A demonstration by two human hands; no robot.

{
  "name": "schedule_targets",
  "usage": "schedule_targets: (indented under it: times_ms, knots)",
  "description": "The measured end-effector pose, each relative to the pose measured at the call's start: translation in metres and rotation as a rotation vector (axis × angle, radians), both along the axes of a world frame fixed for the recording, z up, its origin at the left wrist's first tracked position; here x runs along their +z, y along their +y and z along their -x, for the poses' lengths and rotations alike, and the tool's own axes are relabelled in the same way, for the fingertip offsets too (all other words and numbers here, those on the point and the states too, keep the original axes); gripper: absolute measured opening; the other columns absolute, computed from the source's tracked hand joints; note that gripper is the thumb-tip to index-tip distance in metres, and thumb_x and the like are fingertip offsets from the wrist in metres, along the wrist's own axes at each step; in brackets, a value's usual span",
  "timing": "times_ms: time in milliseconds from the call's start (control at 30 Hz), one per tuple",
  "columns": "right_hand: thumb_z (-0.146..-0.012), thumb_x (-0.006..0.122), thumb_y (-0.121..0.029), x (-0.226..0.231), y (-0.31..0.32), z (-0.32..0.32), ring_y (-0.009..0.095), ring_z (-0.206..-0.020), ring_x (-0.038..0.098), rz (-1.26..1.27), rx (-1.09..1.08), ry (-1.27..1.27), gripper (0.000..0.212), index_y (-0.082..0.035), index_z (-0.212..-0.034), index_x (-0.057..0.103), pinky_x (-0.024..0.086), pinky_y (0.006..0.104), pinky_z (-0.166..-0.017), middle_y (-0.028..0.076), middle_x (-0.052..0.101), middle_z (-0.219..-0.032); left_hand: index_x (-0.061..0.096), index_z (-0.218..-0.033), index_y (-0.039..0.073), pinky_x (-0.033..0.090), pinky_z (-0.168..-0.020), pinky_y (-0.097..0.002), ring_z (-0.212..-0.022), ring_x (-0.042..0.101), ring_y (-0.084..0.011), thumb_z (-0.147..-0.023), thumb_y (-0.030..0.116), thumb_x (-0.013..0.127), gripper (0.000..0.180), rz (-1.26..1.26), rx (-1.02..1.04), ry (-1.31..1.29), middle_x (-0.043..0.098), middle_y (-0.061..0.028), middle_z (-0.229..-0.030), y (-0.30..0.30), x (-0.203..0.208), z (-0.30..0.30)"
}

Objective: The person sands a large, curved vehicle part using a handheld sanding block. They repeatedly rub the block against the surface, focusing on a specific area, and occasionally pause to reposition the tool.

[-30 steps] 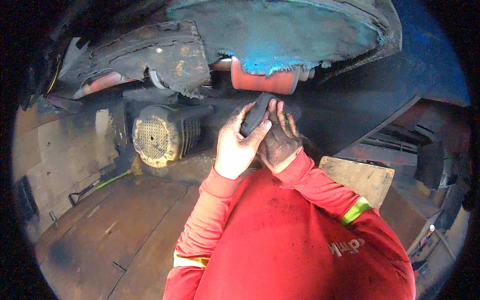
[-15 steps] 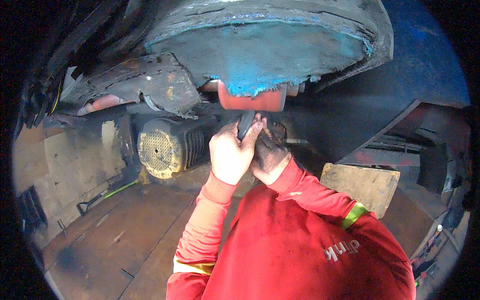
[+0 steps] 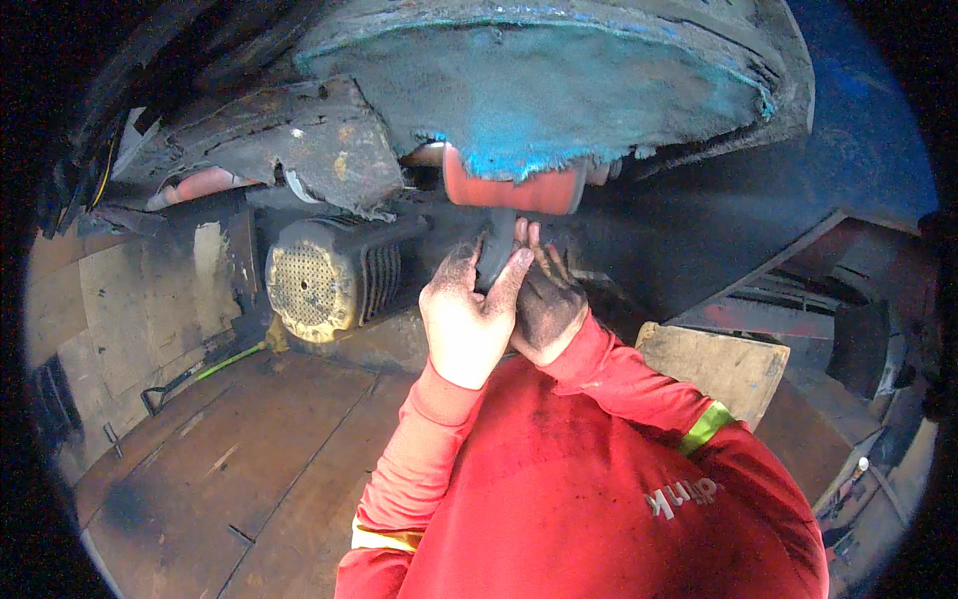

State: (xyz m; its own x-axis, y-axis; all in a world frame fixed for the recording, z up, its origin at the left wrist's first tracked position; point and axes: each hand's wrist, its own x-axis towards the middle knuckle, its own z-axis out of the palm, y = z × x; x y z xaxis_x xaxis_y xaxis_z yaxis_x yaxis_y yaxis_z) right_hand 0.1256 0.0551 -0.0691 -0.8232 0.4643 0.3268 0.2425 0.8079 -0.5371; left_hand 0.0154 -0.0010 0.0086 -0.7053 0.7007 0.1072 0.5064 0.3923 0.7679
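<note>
A dark grey curved piece (image 3: 496, 252), its kind unclear, stands with its upper end at the underside of a red sanding drum (image 3: 514, 192). My left hand (image 3: 464, 309) grips it from the left, thumb and fingers pinched around its lower part. Pressed close on the right side, my right hand (image 3: 547, 304) is blackened with dust, and its fingers reach up along the piece. Part of that hand's grip is hidden behind my left thumb. Above the drum hangs a dusty hood (image 3: 559, 90) with a ragged, fuzzy blue edge that covers the drum's top.
A motor (image 3: 309, 285) with a round perforated cover sits left of my hands. Torn dark sheeting (image 3: 299, 150) hangs above it. A wooden board (image 3: 714, 369) stands at the right. Below lies a brown panelled floor (image 3: 249, 459), with a green-handled tool (image 3: 230, 361) near the wall.
The view has shifted slightly, so the drum and hood sit a little higher and further right. The piece is tilted a bit differently in my hands, still at the drum.
</note>
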Motion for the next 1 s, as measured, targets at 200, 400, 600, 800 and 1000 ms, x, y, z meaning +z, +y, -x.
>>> schedule_targets:
  times_ms: [200, 400, 600, 800, 1000]
  knots:
    - [-0.081, 0.069, -0.028, 0.031, 0.000, 0.001, 0.044, -0.123, 0.054, 0.510, -0.033, -0.155, 0.072, -0.002, -0.143, 0.041, 0.047, 0.0508, -0.099, 0.029, 0.054, -0.133, 0.072, -0.088, 0.002, 0.052, -0.061, -0.0413, -0.070, 0.068, -0.0386, -0.082, 0.030, 0.077, 0.029, 0.001, -0.055, -0.052, 0.068, -0.0199, -0.078, 0.006, -0.017, 0.014]
    - [-0.078, 0.070, -0.031, 0.047, 0.025, 0.008, 0.043, -0.115, 0.059, 0.615, 0.003, -0.455, 0.064, -0.010, -0.135, 0.051, 0.052, 0.0485, -0.091, 0.027, 0.061, -0.121, 0.071, -0.081, 0.001, 0.052, -0.062, -0.0442, -0.070, 0.067, -0.0408, -0.084, 0.043, 0.073, 0.042, 0.157, -0.042, -0.165, 0.065, -0.0238, -0.070, 0.024, -0.030, 0.022]
    - [-0.080, 0.066, -0.030, 0.028, 0.011, -0.003, 0.043, -0.134, 0.046, 0.091, -0.030, -0.242, 0.069, -0.004, -0.141, 0.047, 0.043, 0.0509, -0.104, 0.028, 0.044, -0.146, 0.072, -0.100, -0.002, 0.054, -0.074, -0.0340, -0.079, 0.071, -0.0208, -0.086, 0.019, 0.076, 0.026, -0.155, 0.051, -0.365, 0.074, -0.0157, -0.088, 0.000, -0.022, -0.001]
    - [-0.079, 0.058, -0.023, 0.001, -0.026, -0.001, 0.036, -0.143, 0.035, -0.185, -0.012, 0.000, 0.053, -0.005, -0.130, 0.060, 0.029, 0.0523, -0.115, 0.016, 0.039, -0.154, 0.069, -0.114, -0.002, 0.054, -0.083, -0.0331, -0.095, 0.069, -0.0203, -0.085, 0.011, 0.076, 0.032, -0.234, 0.015, -0.155, 0.071, -0.0153, -0.110, -0.056, -0.026, -0.006]
    - [-0.090, 0.068, -0.018, 0.032, -0.061, -0.053, 0.030, -0.090, 0.072, 0.196, 0.428, 0.236, 0.046, -0.009, -0.134, 0.057, 0.058, 0.0419, -0.081, 0.014, 0.071, -0.104, 0.073, -0.106, 0.004, 0.055, -0.070, -0.0354, -0.077, 0.071, -0.0265, -0.086, 0.019, 0.074, 0.026, 0.098, -0.188, 0.150, 0.072, -0.0160, -0.090, -0.161, 0.041, 0.058]
